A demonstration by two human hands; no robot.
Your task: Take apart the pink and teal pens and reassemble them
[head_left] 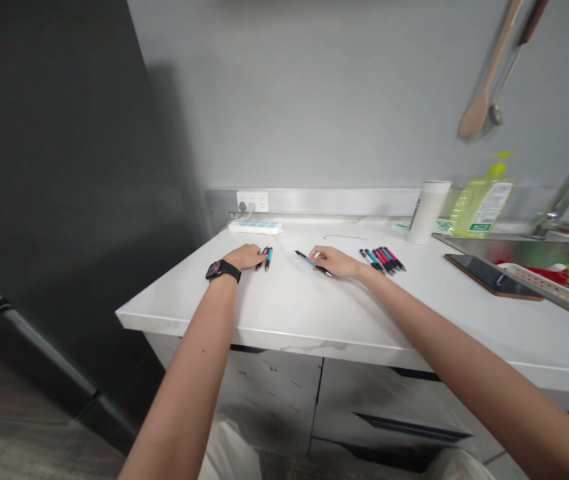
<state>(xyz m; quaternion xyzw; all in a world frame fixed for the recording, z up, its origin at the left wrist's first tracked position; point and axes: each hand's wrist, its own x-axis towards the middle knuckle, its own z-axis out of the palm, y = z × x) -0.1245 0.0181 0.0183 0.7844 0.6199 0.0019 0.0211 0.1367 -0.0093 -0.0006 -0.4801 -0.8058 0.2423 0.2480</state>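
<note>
On the white countertop, my left hand (246, 256), with a black watch on its wrist, has its fingers curled over a pink-and-black pen (265, 252). Right beside that pen lies a teal-and-black pen (269, 257), roughly parallel to it. My right hand (333, 260) is closed on another teal-and-black pen (308, 260), which slants across under the fingers, its two ends showing. To the right of this hand, several teal and pink pens (383, 260) lie side by side in a slanted row.
A white power strip (256, 227) sits at the back left below a wall socket (252, 201). Along the right are a white cylindrical container (428, 212), a green soap bottle (482, 200), a phone (493, 276) and the sink (504, 249). A dark tall panel (64, 167) borders the left side.
</note>
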